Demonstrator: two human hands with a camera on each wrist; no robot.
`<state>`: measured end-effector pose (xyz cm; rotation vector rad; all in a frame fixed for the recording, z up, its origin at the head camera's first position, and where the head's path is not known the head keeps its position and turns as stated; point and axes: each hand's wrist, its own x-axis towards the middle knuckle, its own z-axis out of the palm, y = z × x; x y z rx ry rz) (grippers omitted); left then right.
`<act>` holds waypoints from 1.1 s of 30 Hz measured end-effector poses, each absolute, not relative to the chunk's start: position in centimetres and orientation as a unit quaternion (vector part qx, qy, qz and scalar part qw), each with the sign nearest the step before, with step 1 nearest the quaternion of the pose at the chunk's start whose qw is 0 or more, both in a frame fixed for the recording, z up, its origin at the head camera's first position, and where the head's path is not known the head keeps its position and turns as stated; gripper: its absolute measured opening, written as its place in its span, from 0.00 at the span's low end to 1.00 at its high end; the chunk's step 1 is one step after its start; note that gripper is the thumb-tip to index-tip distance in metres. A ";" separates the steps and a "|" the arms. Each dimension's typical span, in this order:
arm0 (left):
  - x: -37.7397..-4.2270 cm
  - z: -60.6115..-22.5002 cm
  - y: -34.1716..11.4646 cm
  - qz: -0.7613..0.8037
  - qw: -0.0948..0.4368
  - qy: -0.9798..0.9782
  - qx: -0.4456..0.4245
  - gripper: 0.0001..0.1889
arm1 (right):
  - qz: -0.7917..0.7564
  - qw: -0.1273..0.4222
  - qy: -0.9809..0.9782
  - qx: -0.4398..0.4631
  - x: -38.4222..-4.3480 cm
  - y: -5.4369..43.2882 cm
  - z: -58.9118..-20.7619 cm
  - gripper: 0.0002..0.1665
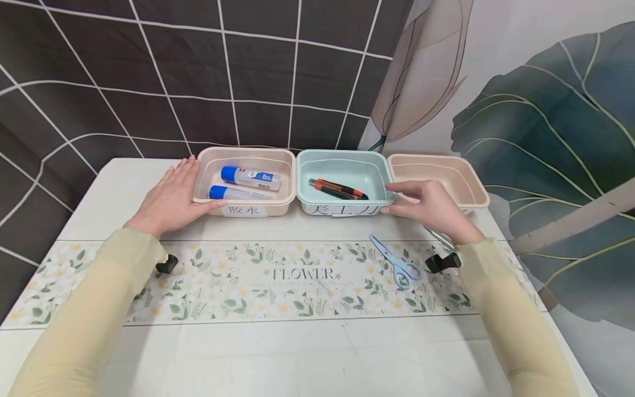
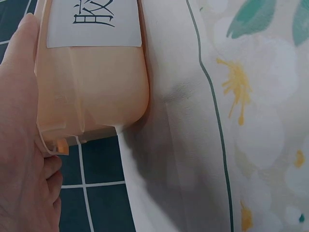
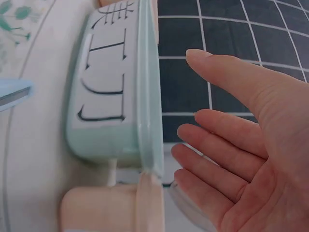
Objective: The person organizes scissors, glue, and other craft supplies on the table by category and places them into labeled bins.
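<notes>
My left hand (image 1: 171, 196) rests against the left end of the left pink bin (image 1: 292, 207), fingers straight along its side and thumb across the front rim. Two glue sticks (image 1: 250, 177) with blue caps lie in this bin. In the middle stands a light teal bin (image 1: 342, 157) holding utility knives (image 1: 339, 189) in red and black. My right hand (image 1: 429, 207) is at the teal bin's right end, thumb and fingers apart. The right wrist view shows this hand (image 3: 231, 140) with nothing in its grasp. It partly covers the right pink bin (image 1: 461, 182).
Pale blue scissors (image 1: 397, 263) lie on the floral strip (image 1: 223, 286) in front of the bins. A silvery item (image 1: 440, 238) shows partly beside the right wrist. Paper labels (image 1: 244, 211) front the left and teal bins. Behind the table hangs a dark gridded cloth (image 1: 258, 71).
</notes>
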<state>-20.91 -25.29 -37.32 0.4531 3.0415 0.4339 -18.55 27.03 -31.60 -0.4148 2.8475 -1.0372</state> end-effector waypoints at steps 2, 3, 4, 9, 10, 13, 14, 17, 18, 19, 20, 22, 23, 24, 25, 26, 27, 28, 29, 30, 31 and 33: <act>-20.9 -37.4 -25.3 0.140 0.017 0.979 0.147 0.61 | -0.344 0.042 0.930 -0.124 -18.0 27.6 -31.8 0.36; -20.9 -37.4 -25.3 0.140 0.016 0.979 0.147 0.61 | -0.346 0.040 0.930 -0.121 -17.7 27.9 -32.0 0.36; -21.0 -37.4 -25.3 0.140 0.016 0.979 0.148 0.61 | -0.346 0.038 0.930 -0.119 -17.5 28.2 -32.1 0.35; -21.0 -37.4 -25.4 0.139 0.016 0.979 0.146 0.61 | -0.341 0.031 0.933 -0.114 -16.3 29.7 -32.3 0.35; -21.0 -37.4 -25.4 0.139 0.016 0.979 0.146 0.61 | -0.340 0.032 0.933 -0.112 -16.1 30.1 -32.3 0.35; -21.1 -37.4 -25.4 0.138 0.015 0.979 0.147 0.61 | -0.343 0.035 0.933 -0.102 -15.4 31.0 -32.1 0.37; -21.1 -37.4 -25.4 0.139 0.015 0.979 0.147 0.62 | -0.344 0.037 0.933 -0.097 -15.2 31.3 -32.1 0.37; -21.0 -37.5 -25.4 0.138 0.015 0.979 0.147 0.62 | -0.345 0.043 0.934 -0.078 -14.5 32.3 -31.9 0.38; -21.0 -37.5 -25.4 0.138 0.015 0.979 0.147 0.62 | -0.343 0.046 0.936 -0.070 -14.2 32.7 -31.8 0.39; -21.0 -37.5 -25.4 0.138 0.015 0.979 0.147 0.62 | -0.340 0.047 0.937 -0.064 -14.0 33.0 -31.7 0.39; -21.1 -37.4 -25.4 0.138 0.015 0.979 0.147 0.62 | -0.336 0.049 0.939 -0.057 -13.8 33.4 -31.7 0.40; -21.0 -37.4 -25.4 0.138 0.015 0.979 0.147 0.62 | -0.326 0.049 0.943 -0.047 -13.4 34.1 -31.6 0.41; -21.1 -37.4 -25.4 0.137 0.015 0.980 0.146 0.62 | -0.321 0.051 0.945 -0.043 -13.3 34.4 -31.6 0.42; -21.1 -37.4 -25.4 0.137 0.014 0.980 0.146 0.62 | -0.316 0.049 0.947 -0.040 -13.2 34.8 -31.6 0.42; -21.1 -37.4 -25.4 0.137 0.014 0.980 0.146 0.62 | -0.312 0.048 0.948 -0.037 -13.0 35.2 -31.6 0.43; -21.1 -37.4 -25.4 0.137 0.014 0.980 0.145 0.62 | -0.307 0.049 0.950 -0.032 -12.9 35.6 -31.7 0.44; -21.0 -37.4 -25.4 0.138 0.014 0.979 0.146 0.62 | -0.304 0.052 0.951 -0.027 -12.7 36.0 -31.8 0.45; -21.0 -37.4 -25.4 0.139 0.014 0.979 0.146 0.62 | -0.301 0.056 0.952 -0.020 -12.6 36.4 -31.9 0.46; -21.0 -37.4 -25.4 0.141 0.014 0.979 0.147 0.62 | -0.298 0.061 0.952 -0.013 -12.5 36.8 -32.0 0.47; -21.0 -37.4 -25.3 0.142 0.014 0.979 0.147 0.62 | -0.297 0.067 0.952 -0.004 -12.5 37.2 -32.2 0.47; -21.0 -37.4 -25.3 0.143 0.014 0.979 0.147 0.62 | -0.296 0.074 0.952 0.003 -12.4 37.6 -32.4 0.48; -21.0 -37.4 -25.3 0.144 0.012 0.978 0.149 0.61 | -0.292 0.087 0.952 0.017 -12.3 38.4 -33.0 0.50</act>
